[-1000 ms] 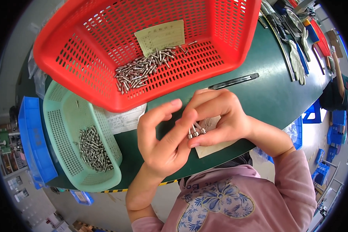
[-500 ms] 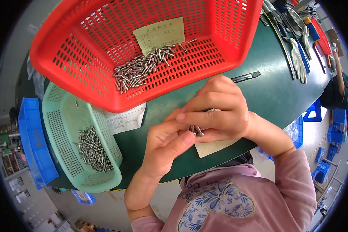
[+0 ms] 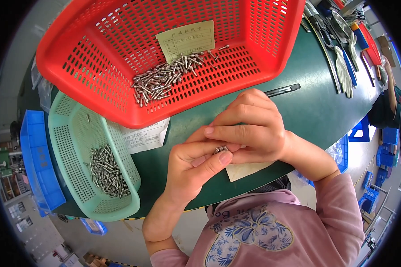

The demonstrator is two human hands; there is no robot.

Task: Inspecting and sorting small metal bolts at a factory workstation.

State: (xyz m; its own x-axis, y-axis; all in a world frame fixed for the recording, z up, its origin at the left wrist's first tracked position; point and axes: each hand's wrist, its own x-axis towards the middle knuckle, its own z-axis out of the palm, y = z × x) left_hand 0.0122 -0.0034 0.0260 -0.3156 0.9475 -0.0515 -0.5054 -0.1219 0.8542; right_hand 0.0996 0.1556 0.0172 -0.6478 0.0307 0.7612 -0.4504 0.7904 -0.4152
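Observation:
Both hands meet above the near edge of the green table. Several small metal pins (image 3: 220,150) stick out between the fingers, their ends by the left thumb. My left hand (image 3: 194,167) is closed round these pins, thumb pressed against them. Just right of it, my right hand (image 3: 254,129) has its fingers bent over the left fingertips and touching the same pins; how many it grips is hidden. A red perforated basket (image 3: 133,116) beyond the hands has a heap of similar pins (image 3: 165,78). In the light green basket (image 3: 129,171) at the left lies another heap (image 3: 107,171).
A yellowish card (image 3: 185,40) leans inside the red basket. Printed paper (image 3: 146,137) lies between the baskets, and a pale sheet (image 3: 247,170) under the right hand. A dark tool (image 3: 283,90) lies behind it. Gloves (image 3: 343,71) and tools are at far right; a blue bin (image 3: 42,164) stands left.
The pins between my fingers have turned and sit more bunched, ends now showing above the left thumb. The hands stay in nearly the same place.

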